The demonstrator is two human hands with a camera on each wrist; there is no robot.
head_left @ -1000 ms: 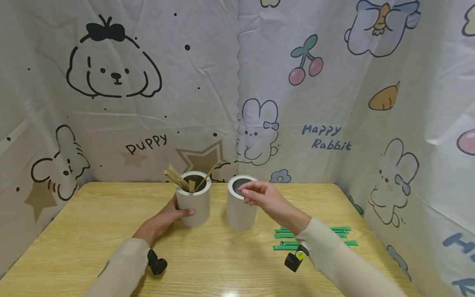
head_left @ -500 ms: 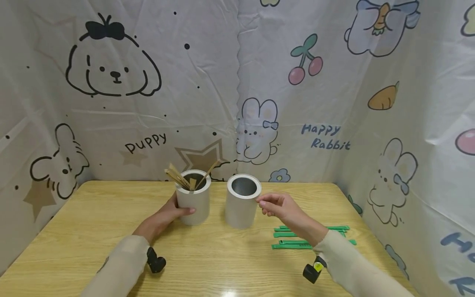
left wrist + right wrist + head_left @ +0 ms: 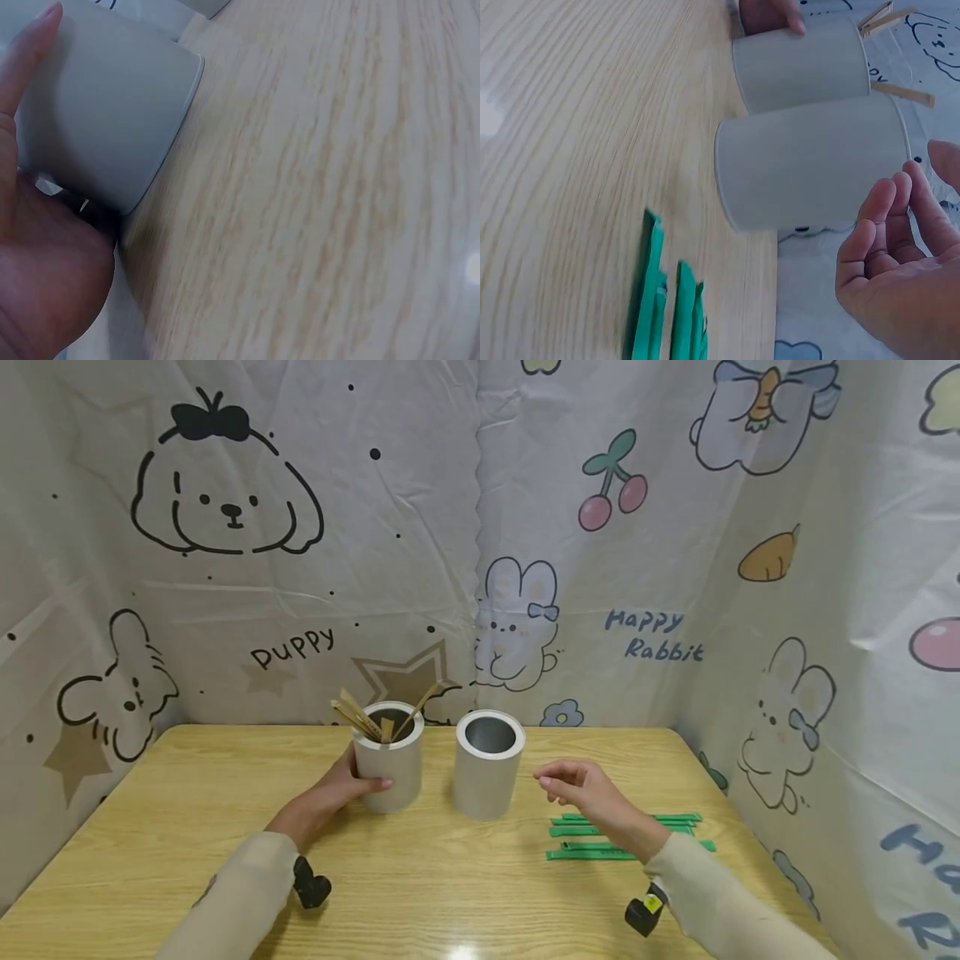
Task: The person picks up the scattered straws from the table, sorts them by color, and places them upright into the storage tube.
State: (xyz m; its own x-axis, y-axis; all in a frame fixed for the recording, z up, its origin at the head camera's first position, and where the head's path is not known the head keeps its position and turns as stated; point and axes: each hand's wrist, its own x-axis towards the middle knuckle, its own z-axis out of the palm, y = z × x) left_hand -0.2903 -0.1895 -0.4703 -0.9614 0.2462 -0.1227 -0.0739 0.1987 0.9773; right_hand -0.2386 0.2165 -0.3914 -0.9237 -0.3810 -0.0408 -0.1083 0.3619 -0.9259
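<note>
My left hand (image 3: 330, 789) grips the side of a white round canister (image 3: 392, 777), its thumb across the front. Several slim tan sticks (image 3: 356, 717) lean out of that canister's dark mouth. To its right stands a second white canister (image 3: 484, 785), upright, with a grey inside and nothing seen above its rim. My right hand (image 3: 592, 793) hangs just right of this second canister, apart from it. In the right wrist view its fingers (image 3: 881, 199) are loosely bent, the thumb is apart from them, and nothing is held.
Several slim green stick packets (image 3: 592, 855) lie on the wooden table (image 3: 420, 885), below and partly behind my right forearm. A printed cloth (image 3: 420, 543) hangs behind the table and along its sides.
My right hand has moved away from the mouth of the second canister, to the right and slightly down. The left hand keeps its grip on the first canister, which stays in place.
</note>
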